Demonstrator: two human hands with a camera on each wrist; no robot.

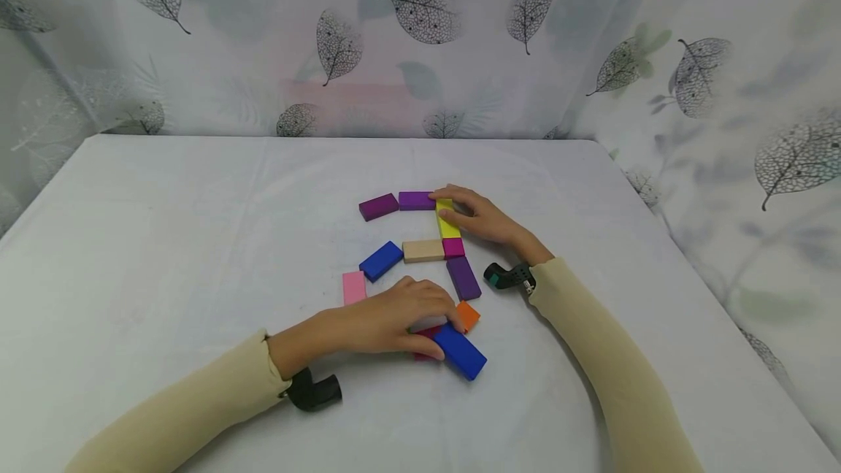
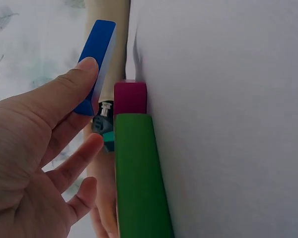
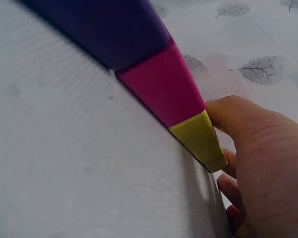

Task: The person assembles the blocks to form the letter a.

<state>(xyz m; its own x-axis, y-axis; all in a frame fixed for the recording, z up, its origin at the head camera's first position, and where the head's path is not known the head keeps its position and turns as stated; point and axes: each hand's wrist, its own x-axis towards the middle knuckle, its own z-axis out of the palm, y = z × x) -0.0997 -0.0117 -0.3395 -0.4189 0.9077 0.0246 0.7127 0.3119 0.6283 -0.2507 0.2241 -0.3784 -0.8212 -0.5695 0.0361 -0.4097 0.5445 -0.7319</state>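
My left hand (image 1: 388, 316) pinches a blue block (image 1: 461, 351) between thumb and fingers. In the left wrist view, this block (image 2: 98, 64) stands off the table, its lower fingers spread apart. Under the hand, a crimson block (image 1: 428, 333) is partly covered; a green block (image 2: 139, 173) adjoins it in the left wrist view. My right hand (image 1: 482, 217) rests loosely at a yellow block (image 1: 448, 221), thumb and index finger across it. Below the yellow block come a magenta block (image 1: 453, 247), a purple block (image 1: 463, 278) and an orange block (image 1: 468, 316).
Two purple blocks, one at the left end (image 1: 378, 207) and one beside it (image 1: 416, 201), lie at the top. A tan block (image 1: 423, 251), another blue block (image 1: 381, 261) and a pink block (image 1: 354, 287) run leftward. White cloth (image 1: 197, 239) covers the table; leaf-patterned curtains stand behind.
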